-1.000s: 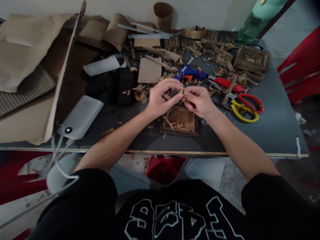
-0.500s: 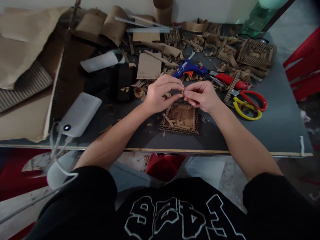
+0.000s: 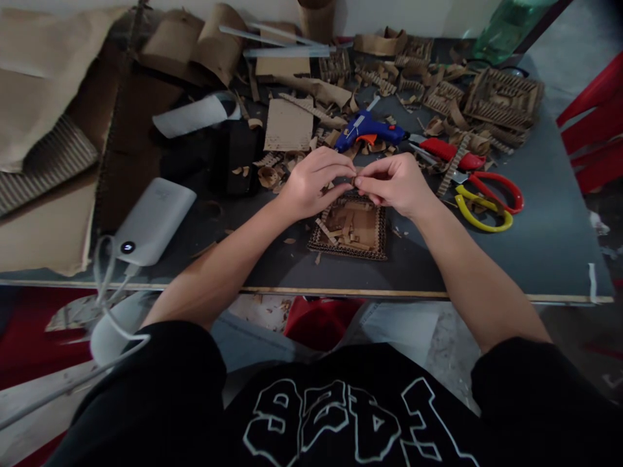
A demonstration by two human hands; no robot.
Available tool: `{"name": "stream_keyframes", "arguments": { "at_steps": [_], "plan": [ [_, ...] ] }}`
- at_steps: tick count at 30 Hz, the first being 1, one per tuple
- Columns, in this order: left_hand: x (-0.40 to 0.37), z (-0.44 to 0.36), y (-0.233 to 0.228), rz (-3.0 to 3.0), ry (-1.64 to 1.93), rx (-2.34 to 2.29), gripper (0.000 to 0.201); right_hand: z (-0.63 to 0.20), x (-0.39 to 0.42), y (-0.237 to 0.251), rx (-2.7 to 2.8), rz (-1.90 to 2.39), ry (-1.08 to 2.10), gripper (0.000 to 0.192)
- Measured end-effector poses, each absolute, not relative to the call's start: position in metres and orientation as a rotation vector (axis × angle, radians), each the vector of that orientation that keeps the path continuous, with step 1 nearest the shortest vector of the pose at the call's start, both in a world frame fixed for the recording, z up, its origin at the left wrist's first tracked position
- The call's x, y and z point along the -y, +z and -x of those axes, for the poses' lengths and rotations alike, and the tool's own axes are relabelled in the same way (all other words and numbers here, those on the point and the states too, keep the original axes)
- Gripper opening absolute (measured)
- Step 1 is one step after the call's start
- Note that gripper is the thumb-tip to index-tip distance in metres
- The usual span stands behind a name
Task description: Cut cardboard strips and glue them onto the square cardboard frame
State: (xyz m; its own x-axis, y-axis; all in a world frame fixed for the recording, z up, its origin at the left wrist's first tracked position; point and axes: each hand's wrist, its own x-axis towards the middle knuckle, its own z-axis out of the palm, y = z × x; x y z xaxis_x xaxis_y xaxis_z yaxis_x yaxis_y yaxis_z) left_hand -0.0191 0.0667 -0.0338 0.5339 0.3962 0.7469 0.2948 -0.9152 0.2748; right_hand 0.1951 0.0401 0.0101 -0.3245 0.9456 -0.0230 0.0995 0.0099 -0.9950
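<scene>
The left hand and right hand meet fingertip to fingertip, both pinched on a small cardboard scrap held just above the square tray, so falling bits would land among the strips already in it. The glue gun and scissors lie on the tabletop, near the right hand.

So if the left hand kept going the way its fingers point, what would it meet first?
The left hand points rightward at the right hand. It would first press further into the small cardboard piece pinched between both hands, then the right hand's fingertips, which look almost touching.
</scene>
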Motion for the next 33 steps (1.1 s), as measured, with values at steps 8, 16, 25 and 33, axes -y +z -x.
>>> {"name": "stream_keyframes", "arguments": {
  "at_steps": [8,16,25,33],
  "plan": [
    [-0.0623,0.0173,-0.0307,-2.53,1.427,-0.744,0.029,-0.1905,-0.0377,0.0153,1.416,1.031,1.513,0.037],
    [-0.0595,0.0137,-0.0271,-2.585,1.518,-0.707,0.017,-0.1902,-0.0382,0.0119,1.348,0.977,1.587,0.041],
    [-0.0618,0.0157,-0.0315,-2.592,1.428,-0.664,0.02,-0.1869,-0.0377,0.0133,1.326,1.061,1.579,0.033],
    [-0.0642,0.0134,-0.0333,-2.549,1.352,-0.721,0.026,-0.1846,-0.0369,0.0122,1.327,1.156,1.541,0.027]
  ]
}}
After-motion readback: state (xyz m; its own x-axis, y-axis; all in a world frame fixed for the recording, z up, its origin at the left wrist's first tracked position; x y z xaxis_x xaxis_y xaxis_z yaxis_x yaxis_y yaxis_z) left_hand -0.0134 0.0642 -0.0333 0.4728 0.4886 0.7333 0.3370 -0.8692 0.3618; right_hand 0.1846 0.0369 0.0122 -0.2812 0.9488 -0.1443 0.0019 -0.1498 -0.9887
